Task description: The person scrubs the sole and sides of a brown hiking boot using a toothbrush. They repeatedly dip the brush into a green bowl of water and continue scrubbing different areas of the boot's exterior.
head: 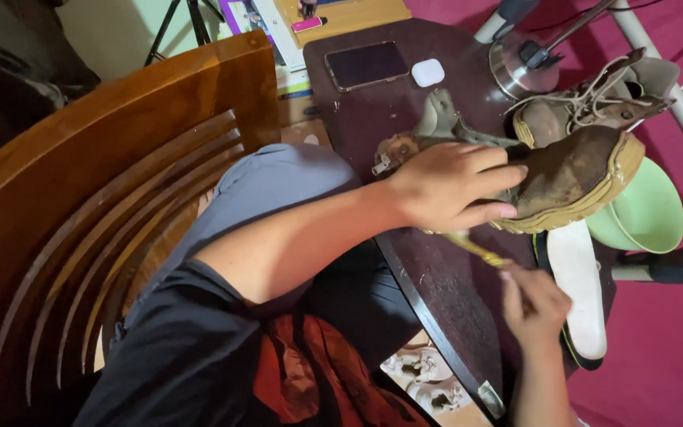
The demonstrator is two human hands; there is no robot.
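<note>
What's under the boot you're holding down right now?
The boot lies sole-up on the dark table, left hand pressing it. Beneath its edge, a green bowl and a white insole stick out. The boot's upper is covered.

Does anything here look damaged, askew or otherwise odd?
Yes. The tan boot under the left hand lies sole-up on the dark table, its sole looking worn and dirty. Its laces trail loose. A white insole lies beside it. The right hand holds a thin yellowish tool.
</note>
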